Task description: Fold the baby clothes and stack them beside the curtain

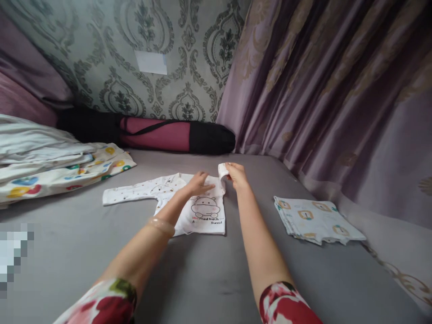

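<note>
A small white baby shirt lies on the grey sheet in front of me, printed with a hippo face and lettering. Its left sleeve stretches out flat to the left, while the body looks folded over on the right side. My right hand pinches the cuff end of the other sleeve and holds it slightly raised at the shirt's upper right. Over the upper part of the shirt is my left hand, fingers apart and holding nothing; whether it touches the cloth I cannot tell.
A folded light cloth with printed patches lies to the right. Crumpled white and patterned bedding is at the left. A long black and maroon bag rests along the wall. Purple curtains hang at the right.
</note>
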Action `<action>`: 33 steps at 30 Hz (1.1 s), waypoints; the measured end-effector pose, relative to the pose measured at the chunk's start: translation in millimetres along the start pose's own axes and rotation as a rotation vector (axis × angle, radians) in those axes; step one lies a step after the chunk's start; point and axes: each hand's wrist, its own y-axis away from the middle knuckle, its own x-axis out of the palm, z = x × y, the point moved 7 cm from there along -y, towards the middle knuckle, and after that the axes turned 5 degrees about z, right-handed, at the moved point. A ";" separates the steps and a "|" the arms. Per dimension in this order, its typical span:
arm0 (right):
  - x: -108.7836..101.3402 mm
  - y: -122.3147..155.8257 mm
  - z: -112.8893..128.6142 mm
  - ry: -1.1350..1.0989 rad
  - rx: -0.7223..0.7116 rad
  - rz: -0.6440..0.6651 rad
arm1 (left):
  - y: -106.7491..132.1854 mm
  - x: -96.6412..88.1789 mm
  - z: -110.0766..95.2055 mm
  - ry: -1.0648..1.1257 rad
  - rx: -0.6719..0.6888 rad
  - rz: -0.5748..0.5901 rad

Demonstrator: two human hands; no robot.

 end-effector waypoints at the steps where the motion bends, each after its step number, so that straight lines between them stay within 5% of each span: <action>1: 5.5 -1.1 -1.6 0.026 -0.006 -0.008 | 11.1 -5.2 9.9 -0.006 -0.040 -0.062; 6: 46.5 3.7 -10.1 0.386 -0.138 -0.032 | 67.2 -9.0 43.2 -0.148 -0.253 -0.152; 12: 100.9 27.7 -32.6 0.642 -0.215 0.253 | 86.7 4.7 37.6 -0.217 -0.243 -0.240; 22: 71.2 39.0 -39.8 1.167 -0.373 0.189 | 88.6 5.7 34.5 -0.229 -0.213 -0.338; 33: 69.0 31.5 -72.1 1.257 -0.223 0.238 | 86.1 11.3 35.3 -0.300 -0.240 -0.273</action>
